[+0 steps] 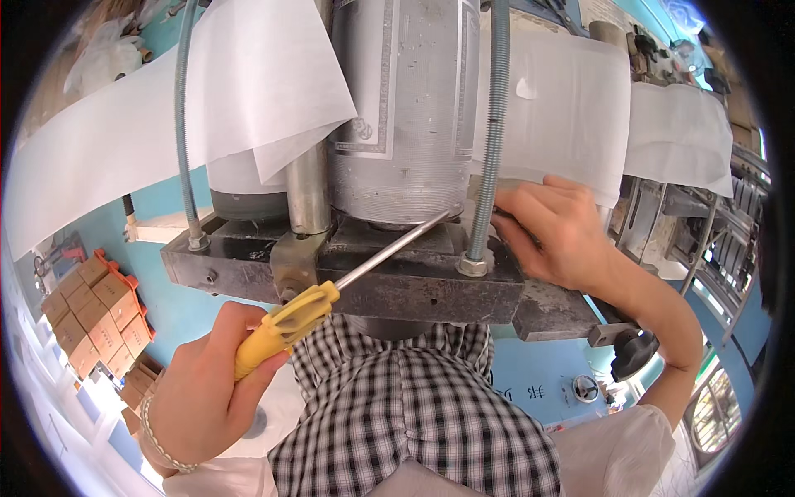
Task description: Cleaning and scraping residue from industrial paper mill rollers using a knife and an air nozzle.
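Clamped around the yellow handle of a screwdriver point(302, 315), your left hand point(207, 393) has its fingers and thumb closed near the handle's butt end. From that grip the tool's long axis slants away from you and to the right, the bare metal shaft point(389, 253) crossing above a dark metal block point(414, 286). Its tip lies at the lower rim of a grey engraved cylinder point(406, 108); you cannot tell from this view whether the two touch. That offset is what the tool's aim turns on: the left hand holds the far end, while your right hand point(555, 236) is the nearer one to the tip, just beyond it to the right. Its fingers are bent beside a threaded rod point(497, 108), and whether they hold anything cannot be told.

Beyond the grip and slightly right, a metal post point(309, 190) rises beside the cylinder. A white sheet point(257, 74) spreads farther off, its left part reaching well left of the grip. Nearer your body and right of the grip comes your checked apron point(406, 406); out to the left, brown cartons point(108, 319) are stacked.
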Demonstrator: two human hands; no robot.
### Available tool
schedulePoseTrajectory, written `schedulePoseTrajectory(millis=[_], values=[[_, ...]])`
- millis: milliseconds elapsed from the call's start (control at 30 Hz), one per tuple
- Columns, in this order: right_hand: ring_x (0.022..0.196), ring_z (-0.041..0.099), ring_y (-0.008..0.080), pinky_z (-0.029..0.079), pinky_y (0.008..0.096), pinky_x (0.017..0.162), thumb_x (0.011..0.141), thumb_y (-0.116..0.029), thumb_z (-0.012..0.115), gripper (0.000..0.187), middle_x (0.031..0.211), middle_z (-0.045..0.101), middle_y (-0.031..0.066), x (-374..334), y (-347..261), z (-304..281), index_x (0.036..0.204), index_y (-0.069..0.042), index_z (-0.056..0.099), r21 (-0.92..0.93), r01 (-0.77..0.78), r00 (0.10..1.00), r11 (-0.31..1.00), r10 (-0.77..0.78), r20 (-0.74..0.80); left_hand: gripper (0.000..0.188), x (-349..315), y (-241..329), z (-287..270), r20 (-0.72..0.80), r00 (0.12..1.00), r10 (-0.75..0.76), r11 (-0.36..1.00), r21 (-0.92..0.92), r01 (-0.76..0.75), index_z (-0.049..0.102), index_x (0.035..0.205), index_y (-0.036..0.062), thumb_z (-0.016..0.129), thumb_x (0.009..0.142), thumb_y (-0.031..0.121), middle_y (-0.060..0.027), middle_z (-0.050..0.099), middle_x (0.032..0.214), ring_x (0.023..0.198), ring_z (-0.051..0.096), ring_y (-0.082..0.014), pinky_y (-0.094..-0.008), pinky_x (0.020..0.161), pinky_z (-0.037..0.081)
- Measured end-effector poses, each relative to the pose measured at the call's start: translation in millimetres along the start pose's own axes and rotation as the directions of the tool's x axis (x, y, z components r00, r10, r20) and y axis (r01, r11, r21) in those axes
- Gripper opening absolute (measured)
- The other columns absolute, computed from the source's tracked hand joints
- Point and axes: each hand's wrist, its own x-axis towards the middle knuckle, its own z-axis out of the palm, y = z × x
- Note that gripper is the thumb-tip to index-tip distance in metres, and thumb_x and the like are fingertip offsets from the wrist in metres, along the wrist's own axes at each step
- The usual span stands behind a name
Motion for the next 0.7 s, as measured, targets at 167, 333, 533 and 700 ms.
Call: schedulePoseTrajectory(millis=[167, 333, 533, 700], values=[[0.058, 0.058, 0.0232, 0.040, 0.0332, 0.053, 0.078, -0.006, 0.072, 0.018, 0.075, 0.062, 0.0041, 15.5, -5.6, -6.8, 0.094, -0.007, 0.063, 0.033, 0.064, 0.998, 0.997, -0.063, -0.005, 0.030, -1.9, 2.6, 0.7, -0.004, 1.000, -0.009, 0.999, 0.034, 0.009, 0.048, 0.112, 0.0030, 0.066, 0.095, 0.018, -0.0177, 0.067, 0.078, 0.069, 0.068, -0.0399, -0.0417, 0.058, 0.051], [0.060, 0.058, 0.0239, 0.040, 0.0346, 0.055, 0.079, -0.006, 0.072, 0.017, 0.075, 0.060, 0.0044, 13.0, -1.0, -4.9, 0.093, -0.006, 0.062, 0.044, 0.059, 0.998, 0.997, -0.061, 0.031, 0.030, -3.1, 1.5, 0.0, -0.032, 0.999, -0.017, 0.998, 0.059, 0.018, 0.048, 0.111, 0.0030, 0.067, 0.094, 0.018, -0.0181, 0.068, 0.080, 0.069, 0.068, -0.0402, -0.0422, 0.058, 0.051], [0.063, 0.058, 0.0277, 0.044, 0.0374, 0.058, 0.083, -0.005, 0.071, 0.021, 0.077, 0.060, 0.0099, 15.3, -3.0, 1.8, 0.100, -0.003, 0.059, 0.196, -0.044, 0.999, 0.980, 0.049, -0.021, 0.029, -1.9, 1.7, 0.9, -0.042, 0.999, -0.012, 1.000, 0.021, 0.013, 0.048, 0.111, 0.0028, 0.067, 0.094, 0.017, -0.0173, 0.067, 0.078, 0.070, 0.068, -0.0395, -0.0417, 0.059, 0.052], [0.065, 0.061, 0.0261, 0.048, 0.0343, 0.058, 0.083, -0.003, 0.071, 0.024, 0.078, 0.063, 0.0133, 16.0, -5.1, 4.0, 0.104, -0.003, 0.059, 0.458, -0.307, 0.951, 0.834, 0.280, 0.129, 0.030, -3.9, -1.3, -2.1, -0.050, 0.999, 0.005, 0.999, -0.046, -0.008, 0.049, 0.114, 0.0026, 0.067, 0.094, 0.017, -0.0164, 0.068, 0.080, 0.070, 0.069, -0.0383, -0.0401, 0.060, 0.053]])
